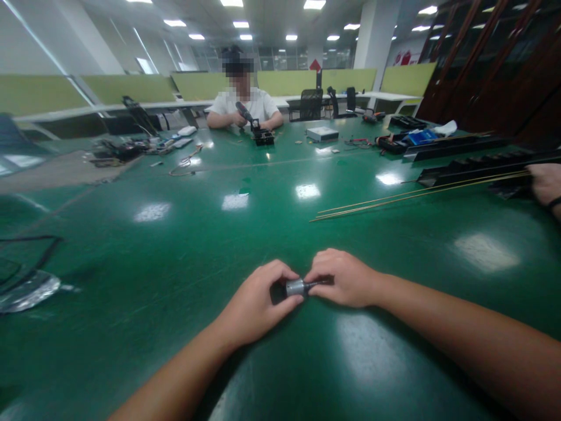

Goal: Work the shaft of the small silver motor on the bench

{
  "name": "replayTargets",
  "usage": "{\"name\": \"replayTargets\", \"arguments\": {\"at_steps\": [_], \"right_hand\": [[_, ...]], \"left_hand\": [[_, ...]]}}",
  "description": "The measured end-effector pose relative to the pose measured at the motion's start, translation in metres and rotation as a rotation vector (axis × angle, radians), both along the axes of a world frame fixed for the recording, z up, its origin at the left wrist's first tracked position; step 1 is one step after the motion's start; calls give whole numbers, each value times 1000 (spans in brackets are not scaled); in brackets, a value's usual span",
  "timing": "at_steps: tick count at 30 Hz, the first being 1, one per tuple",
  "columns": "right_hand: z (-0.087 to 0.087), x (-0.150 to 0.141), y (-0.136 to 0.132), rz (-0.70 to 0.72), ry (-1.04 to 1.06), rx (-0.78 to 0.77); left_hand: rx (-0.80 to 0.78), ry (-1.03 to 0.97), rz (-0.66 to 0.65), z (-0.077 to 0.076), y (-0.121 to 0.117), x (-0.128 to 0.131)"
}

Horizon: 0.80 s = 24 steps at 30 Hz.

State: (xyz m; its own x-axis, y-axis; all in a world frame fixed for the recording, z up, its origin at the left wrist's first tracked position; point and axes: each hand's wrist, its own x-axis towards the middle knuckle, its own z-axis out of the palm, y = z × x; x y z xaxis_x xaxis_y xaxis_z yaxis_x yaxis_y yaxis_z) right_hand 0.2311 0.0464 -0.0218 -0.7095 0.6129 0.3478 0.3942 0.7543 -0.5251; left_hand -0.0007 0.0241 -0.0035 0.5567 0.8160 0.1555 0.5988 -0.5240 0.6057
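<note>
Low in the middle of the frame, both of the person's hands meet over a small silver-grey metal cylinder with a dark stub at one end (300, 286), held just above or on the glossy green table top (131, 275). The left hand (256, 304) curls its fingers narrowly round the silver end, thumb underneath, clamping it; the right hand (344, 279) pinches the dark end between fingertips drawn close together. Gripping from opposite ends like this looks suited to twisting or pulling the two parts against each other, and both forearms rest low on the table, which would steady such fine work. No marking can be read on the cylinder; it is too small.

Right of centre, several thin brass-coloured rods (416, 196) lie flat, side by side, running toward long black channel-shaped rails (477, 165) in the upper right. At the right edge another person's hand (546, 182) rests by those rails. Near the top centre, a seated co-worker in a white shirt (245, 105) holds a dark tool over a small black fixture (263, 137). A flat silver box (322, 134) lies further right, and a blue packet (419, 136) lies among the black trays; its print is unreadable. At lower left sit a black cable loop (30, 251) and a crumpled clear plastic bag (26, 290). Red wall signs at upper right are too blurred to read.
</note>
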Motion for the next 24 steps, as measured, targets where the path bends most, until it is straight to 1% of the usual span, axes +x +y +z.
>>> {"name": "replayTargets", "arguments": {"at_steps": [4,13,24], "right_hand": [[0,0,0,7,-3,2],[0,0,-3,-10,58,-18],[1,0,-2,-51,53,-12]], "left_hand": [[2,-5,2,0,0,0],[-13,-2,-19,-2,1,-1],[-19,4,-16,-1,0,-1]]}}
